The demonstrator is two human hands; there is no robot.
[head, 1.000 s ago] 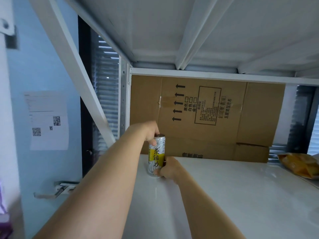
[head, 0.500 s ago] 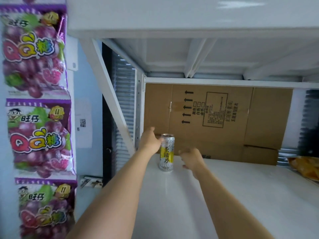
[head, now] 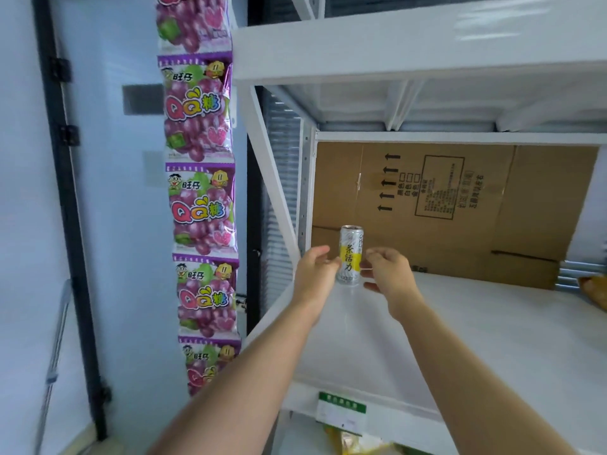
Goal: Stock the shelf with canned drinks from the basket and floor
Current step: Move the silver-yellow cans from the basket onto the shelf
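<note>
The left hand (head: 314, 271) and right hand (head: 388, 274) reach in side by side, apart from each other, with one can (head: 350, 256) standing between them. Neither hand grips anything: the fingers of both are loosely curved and relaxed. The left fingertips (head: 334, 261) come right up to the can's left side, and it is hard to tell whether they touch it; the right fingers (head: 368, 262) sit just beside its right side. The can is slim and silver with a yellow band and dark characters. It stands upright on the white shelf board (head: 476, 343), near the board's left rear corner and close to the upright post. Behind it a flattened cardboard sheet (head: 538, 205), printed with arrows and a boxed text, covers the back of the bay. Another white shelf (head: 394, 44) runs overhead. A green-edged label (head: 341, 411) hangs on the board's front lip, and yellow packaging (head: 359, 444) shows on the level below. An orange bag (head: 595, 290) lies at the board's far right edge. A hanging strip of purple grape candy packets (head: 201, 198) runs down the frame's left side.
</note>
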